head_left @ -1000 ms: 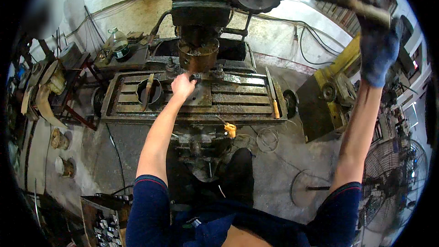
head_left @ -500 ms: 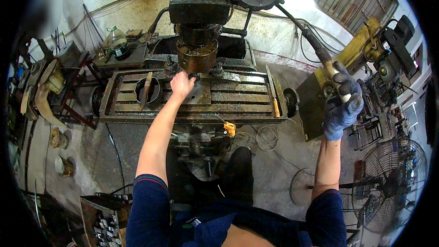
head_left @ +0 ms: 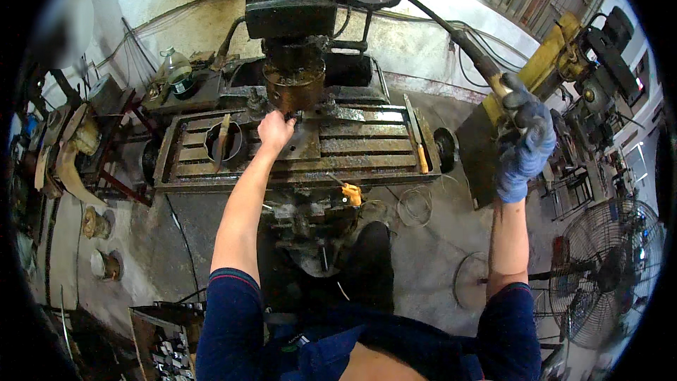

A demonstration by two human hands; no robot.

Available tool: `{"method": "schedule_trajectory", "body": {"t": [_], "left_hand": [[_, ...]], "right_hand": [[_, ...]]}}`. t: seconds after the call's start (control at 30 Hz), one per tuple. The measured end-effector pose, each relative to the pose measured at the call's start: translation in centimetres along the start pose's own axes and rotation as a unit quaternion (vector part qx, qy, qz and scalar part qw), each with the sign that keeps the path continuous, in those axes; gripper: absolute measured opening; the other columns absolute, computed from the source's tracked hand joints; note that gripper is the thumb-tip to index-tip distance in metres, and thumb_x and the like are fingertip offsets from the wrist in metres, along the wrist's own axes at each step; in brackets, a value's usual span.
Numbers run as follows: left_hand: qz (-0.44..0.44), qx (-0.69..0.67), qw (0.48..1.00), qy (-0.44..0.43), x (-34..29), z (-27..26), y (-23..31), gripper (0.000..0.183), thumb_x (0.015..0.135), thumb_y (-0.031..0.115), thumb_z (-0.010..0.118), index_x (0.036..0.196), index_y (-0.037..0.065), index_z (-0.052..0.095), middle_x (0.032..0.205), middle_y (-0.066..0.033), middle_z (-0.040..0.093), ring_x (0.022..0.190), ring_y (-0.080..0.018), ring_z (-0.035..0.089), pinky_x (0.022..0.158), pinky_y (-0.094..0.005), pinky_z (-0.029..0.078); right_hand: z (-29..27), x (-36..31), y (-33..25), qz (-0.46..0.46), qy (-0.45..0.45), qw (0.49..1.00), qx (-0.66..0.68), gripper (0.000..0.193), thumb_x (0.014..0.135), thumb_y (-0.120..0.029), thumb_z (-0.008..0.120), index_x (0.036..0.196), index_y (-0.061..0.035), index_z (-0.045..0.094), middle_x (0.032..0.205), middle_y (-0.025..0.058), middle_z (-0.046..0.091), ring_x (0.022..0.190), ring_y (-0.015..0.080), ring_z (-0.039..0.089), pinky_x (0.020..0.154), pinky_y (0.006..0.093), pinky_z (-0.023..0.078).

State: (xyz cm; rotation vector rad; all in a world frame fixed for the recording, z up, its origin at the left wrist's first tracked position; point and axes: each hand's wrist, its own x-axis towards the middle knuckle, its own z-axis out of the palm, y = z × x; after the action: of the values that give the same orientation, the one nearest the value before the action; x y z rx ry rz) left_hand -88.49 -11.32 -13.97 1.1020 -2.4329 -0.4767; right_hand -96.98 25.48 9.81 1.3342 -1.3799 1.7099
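My bare left hand (head_left: 276, 131) is closed just below the round, oily spindle head (head_left: 294, 85) of a drilling or milling machine. Its fingers are pinched at a small dark piece over a flat metal plate (head_left: 302, 147) on the slotted machine table (head_left: 360, 147). What exactly they hold is hidden. On the right, my right hand (head_left: 527, 142), in a blue-grey glove, is raised and wrapped round the end of the machine's long lever (head_left: 484, 65). A round pot (head_left: 233, 142) with a brush-like wooden tool (head_left: 223, 140) across it stands left of my left hand.
A wooden-handled file (head_left: 421, 149) lies at the table's right end. A yellow-handled tool (head_left: 350, 194) sits at the front edge. Behind left stands a plastic bottle (head_left: 178, 74). A fan (head_left: 608, 268) stands at lower right, and a coiled cable (head_left: 415, 206) lies on the floor.
The view has shifted slightly, so the machine sits a little further left and higher. My left hand stays under the spindle, and my right hand stays on the lever with little visible movement.
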Motion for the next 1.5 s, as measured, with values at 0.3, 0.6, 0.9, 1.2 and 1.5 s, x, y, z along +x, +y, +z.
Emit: {"method": "schedule_trajectory", "body": {"t": [0.3,0.6,0.9,1.2,1.5], "left_hand": [[0.148,-0.117,0.98,-0.059,-3.0,-3.2,-2.5,0.039,0.077,0.019,0.066,0.109,-0.001,0.059,0.069,-0.0157,0.062,0.062,-0.024,0.061,0.057,-0.0366,0.049],[0.058,-0.496,0.827,-0.256,-14.6,-15.8,2.3,0.025,0.083,0.0,0.055,0.107,-0.005,0.058,0.064,-0.007,0.06,0.056,-0.0113,0.057,0.05,-0.0246,0.048],[0.528,-0.654,0.506,-0.194,-23.9,-28.4,12.7,0.008,0.075,0.002,0.059,0.069,0.001,0.054,0.056,-0.0139,0.059,0.054,-0.0207,0.061,0.055,-0.0319,0.052],[0.589,-0.666,0.43,-0.159,-25.4,-30.5,13.7,0.007,0.076,0.004,0.061,0.071,0.002,0.059,0.059,-0.0129,0.06,0.052,-0.0194,0.059,0.053,-0.0303,0.051],[0.619,-0.629,0.449,-0.138,-26.2,-32.9,12.0,0.006,0.078,0.006,0.062,0.072,0.002,0.063,0.062,-0.0118,0.06,0.049,-0.018,0.057,0.051,-0.0288,0.049]], "right_hand": [[0.0,-1.7,0.8,-0.005,0.008,0.999,0.052,0.041,0.086,-0.041,0.054,0.077,-0.0002,0.054,0.085,0.0139,0.06,0.103,0.037,0.054,0.093,0.0486,0.035],[0.9,-2.9,1.2,-0.019,0.015,0.996,0.088,0.039,0.086,-0.036,0.056,0.076,0.0023,0.058,0.081,0.0133,0.06,0.101,0.032,0.055,0.09,0.0451,0.037],[0.0,-4.2,2.1,-0.014,0.024,0.998,0.054,0.04,0.085,-0.039,0.056,0.071,-0.0015,0.055,0.08,0.0131,0.061,0.1,0.0325,0.055,0.091,0.0458,0.036],[1.2,-5.8,2.9,-0.013,0.032,0.995,0.093,0.039,0.079,-0.039,0.061,0.063,-0.0055,0.048,0.076,0.0121,0.058,0.096,0.034,0.055,0.098,0.0534,0.03],[1.7,-6.2,2.4,0.052,0.03,0.997,0.053,0.04,0.083,-0.038,0.059,0.081,0.001,0.061,0.082,0.0081,0.061,0.085,0.0186,0.053,0.081,0.0345,0.037]]}}
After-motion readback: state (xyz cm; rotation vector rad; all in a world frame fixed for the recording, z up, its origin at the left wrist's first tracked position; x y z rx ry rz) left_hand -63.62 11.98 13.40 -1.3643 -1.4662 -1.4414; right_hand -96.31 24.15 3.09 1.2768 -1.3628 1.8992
